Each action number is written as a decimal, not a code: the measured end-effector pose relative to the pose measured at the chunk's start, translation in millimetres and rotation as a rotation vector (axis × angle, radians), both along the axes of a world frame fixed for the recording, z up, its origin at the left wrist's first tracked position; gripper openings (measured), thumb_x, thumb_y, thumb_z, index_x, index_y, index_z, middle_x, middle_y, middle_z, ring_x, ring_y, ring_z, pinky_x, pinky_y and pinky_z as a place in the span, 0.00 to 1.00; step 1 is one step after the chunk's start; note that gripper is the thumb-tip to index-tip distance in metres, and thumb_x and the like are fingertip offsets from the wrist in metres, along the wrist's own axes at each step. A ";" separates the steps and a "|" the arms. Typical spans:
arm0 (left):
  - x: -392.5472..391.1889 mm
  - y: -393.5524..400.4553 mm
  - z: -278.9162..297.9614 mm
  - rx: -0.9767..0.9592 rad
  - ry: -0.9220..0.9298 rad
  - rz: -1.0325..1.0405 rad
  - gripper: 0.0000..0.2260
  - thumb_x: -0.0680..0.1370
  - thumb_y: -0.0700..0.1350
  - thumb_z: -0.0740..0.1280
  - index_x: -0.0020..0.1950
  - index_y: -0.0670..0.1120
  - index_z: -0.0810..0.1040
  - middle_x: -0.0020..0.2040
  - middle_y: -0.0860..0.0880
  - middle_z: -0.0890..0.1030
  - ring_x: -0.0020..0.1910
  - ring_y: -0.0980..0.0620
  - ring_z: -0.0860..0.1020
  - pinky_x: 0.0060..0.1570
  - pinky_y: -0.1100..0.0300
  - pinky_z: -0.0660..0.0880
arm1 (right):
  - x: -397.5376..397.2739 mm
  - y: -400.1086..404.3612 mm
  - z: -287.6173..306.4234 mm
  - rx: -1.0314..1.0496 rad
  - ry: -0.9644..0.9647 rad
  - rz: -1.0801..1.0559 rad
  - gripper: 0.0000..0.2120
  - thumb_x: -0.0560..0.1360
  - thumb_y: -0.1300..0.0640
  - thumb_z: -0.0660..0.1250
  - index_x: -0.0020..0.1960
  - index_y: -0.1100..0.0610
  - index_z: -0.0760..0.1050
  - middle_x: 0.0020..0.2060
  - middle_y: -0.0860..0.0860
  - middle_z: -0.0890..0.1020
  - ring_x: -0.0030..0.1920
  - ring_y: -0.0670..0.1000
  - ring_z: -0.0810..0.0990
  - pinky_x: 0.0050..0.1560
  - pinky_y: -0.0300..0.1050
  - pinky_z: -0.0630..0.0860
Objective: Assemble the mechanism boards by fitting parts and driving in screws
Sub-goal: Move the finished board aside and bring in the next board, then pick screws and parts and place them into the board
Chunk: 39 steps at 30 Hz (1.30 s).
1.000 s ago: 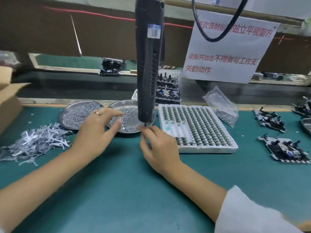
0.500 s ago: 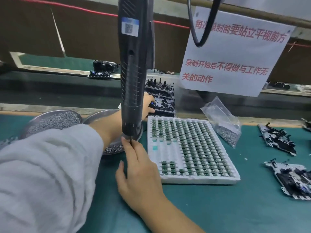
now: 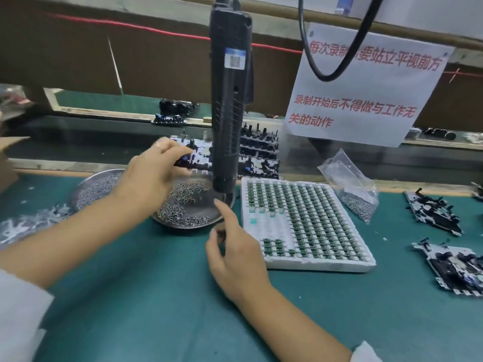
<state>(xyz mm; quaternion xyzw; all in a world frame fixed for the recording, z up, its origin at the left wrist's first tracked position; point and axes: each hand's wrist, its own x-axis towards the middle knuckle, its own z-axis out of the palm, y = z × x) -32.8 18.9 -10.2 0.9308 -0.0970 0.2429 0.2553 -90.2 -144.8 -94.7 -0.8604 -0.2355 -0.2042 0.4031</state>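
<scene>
Lifting a mechanism board [image 3: 194, 159] off the stack [image 3: 258, 155] behind the screw dish [image 3: 209, 220], our left hand [image 3: 151, 176] now clamps it; our right hand [image 3: 232, 254], loosely open and empty, has left the hanging screwdriver [image 3: 230, 100], so fitting comes next.

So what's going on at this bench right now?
A person is putting small mechanism boards together. Their left hand is gripping a board from the stack at the back of the bench, above a metal dish of screws. The right hand hovers, fingers loosely open, by the tip of the hanging electric screwdriver, holding nothing that can be seen. A white tray of small green parts sits alongside, and other boards lie further right.
</scene>
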 end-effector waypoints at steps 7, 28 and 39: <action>-120.5 61.3 -33.7 0.174 -0.136 -0.027 0.18 0.72 0.27 0.66 0.58 0.41 0.78 0.55 0.48 0.76 0.38 0.62 0.79 0.36 0.57 0.77 | -13.7 1.7 1.1 0.122 -0.348 0.070 0.17 0.78 0.60 0.60 0.66 0.59 0.68 0.52 0.54 0.78 0.54 0.48 0.75 0.59 0.36 0.70; -119.1 109.9 -71.8 0.354 0.047 0.363 0.09 0.74 0.47 0.72 0.49 0.43 0.84 0.45 0.45 0.83 0.46 0.41 0.79 0.51 0.47 0.67 | -25.5 5.9 -1.2 -0.476 -0.315 0.317 0.12 0.73 0.56 0.71 0.55 0.57 0.81 0.52 0.50 0.82 0.53 0.56 0.80 0.56 0.57 0.74; -130.1 69.7 -49.2 -0.122 -0.089 -0.174 0.08 0.79 0.45 0.64 0.45 0.43 0.81 0.42 0.53 0.77 0.43 0.55 0.73 0.47 0.59 0.69 | -24.5 12.0 1.2 -0.017 -0.329 0.290 0.14 0.79 0.59 0.60 0.61 0.62 0.77 0.57 0.52 0.79 0.57 0.51 0.77 0.58 0.50 0.73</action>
